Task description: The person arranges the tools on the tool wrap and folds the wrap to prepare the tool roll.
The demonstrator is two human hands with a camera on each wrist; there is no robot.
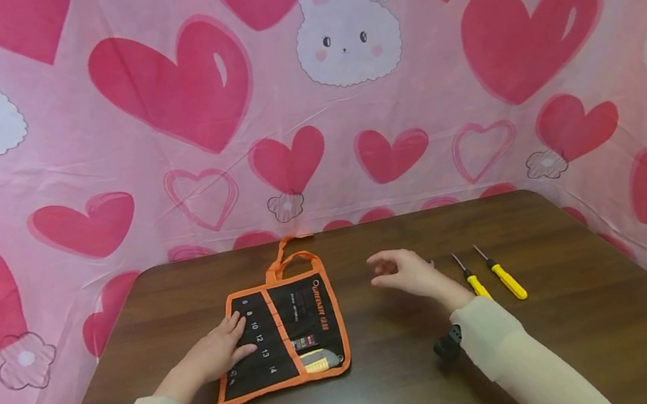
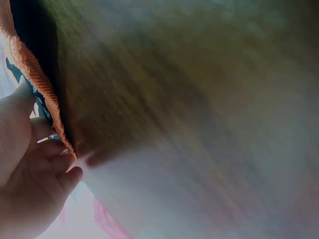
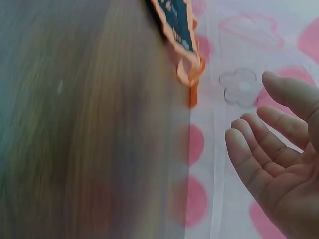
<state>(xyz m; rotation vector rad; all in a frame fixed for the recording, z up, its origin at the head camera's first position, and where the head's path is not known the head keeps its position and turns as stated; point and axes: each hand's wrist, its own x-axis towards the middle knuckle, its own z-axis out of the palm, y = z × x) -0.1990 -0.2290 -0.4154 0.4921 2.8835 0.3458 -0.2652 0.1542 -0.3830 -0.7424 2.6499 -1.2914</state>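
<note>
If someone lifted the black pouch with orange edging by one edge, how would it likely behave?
The black pouch would probably sag, since it looks like thin fabric. Its orange strap, loosely looped, would likely dangle. The near right corner may droop most, as a yellow-and-grey tool sits there.

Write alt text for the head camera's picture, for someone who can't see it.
A person's left hand rests on a black, orange-edged tool pouch on a brown table, while their empty right hand hovers to the pouch's right. Two yellow-handled screwdrivers lie farther right; a pink heart-and-rabbit cloth hangs behind.
</note>
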